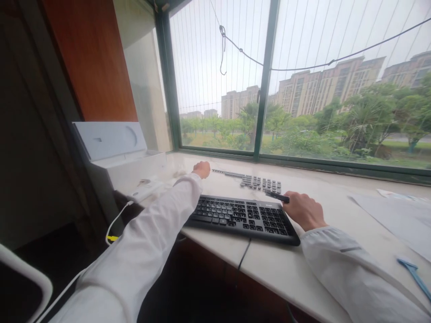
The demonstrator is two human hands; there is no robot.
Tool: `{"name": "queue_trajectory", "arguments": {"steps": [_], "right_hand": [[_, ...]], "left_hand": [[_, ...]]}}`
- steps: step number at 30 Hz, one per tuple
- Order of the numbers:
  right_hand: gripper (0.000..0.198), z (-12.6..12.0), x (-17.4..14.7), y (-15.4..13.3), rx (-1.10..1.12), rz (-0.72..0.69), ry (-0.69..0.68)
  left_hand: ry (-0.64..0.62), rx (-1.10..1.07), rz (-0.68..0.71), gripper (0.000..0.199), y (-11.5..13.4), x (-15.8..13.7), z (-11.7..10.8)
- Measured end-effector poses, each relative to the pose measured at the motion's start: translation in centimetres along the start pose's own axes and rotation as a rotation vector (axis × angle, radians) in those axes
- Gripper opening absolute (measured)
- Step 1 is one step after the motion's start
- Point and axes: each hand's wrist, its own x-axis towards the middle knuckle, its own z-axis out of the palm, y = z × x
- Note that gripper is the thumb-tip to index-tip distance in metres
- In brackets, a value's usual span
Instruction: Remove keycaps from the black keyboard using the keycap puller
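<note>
A black keyboard (242,217) lies at the counter's front edge. Its left part carries keycaps, while much of the middle and the number pad shows bare key sockets. Beyond it, loose dark keycaps (261,183) are laid out in rows, with a thin line of them stretching left. My left hand (202,169) is closed just past the left end of that line; whatever is in its fingers is hidden. Wrapped round a slim black tool (278,196), my right hand (305,210) is by the keyboard's right rear corner. The tool's tip points left, toward the keycaps.
An open white box (126,163) stands on the left, near a white power strip (144,190) with a plugged cable. Papers (397,220) and a blue tool (415,278) lie on the right. A cable (244,253) hangs over the counter's front edge. Windows rise behind.
</note>
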Motion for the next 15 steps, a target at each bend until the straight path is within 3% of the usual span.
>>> {"name": "queue_trajectory", "arguments": {"steps": [6,11,15], "right_hand": [[0.037,-0.2,-0.5,0.3,0.004,0.023,-0.019],[0.041,0.5,-0.1,1.1,0.013,0.068,-0.042],[0.048,1.2,0.5,1.3,0.012,0.081,-0.084]], "left_hand": [[0.119,-0.019,-0.096,0.029,-3.9,-8.0,-1.9],[0.148,0.081,-0.179,0.034,-8.3,-14.1,0.1],[0.162,0.006,-0.218,0.04,-10.6,-16.5,2.1]]}}
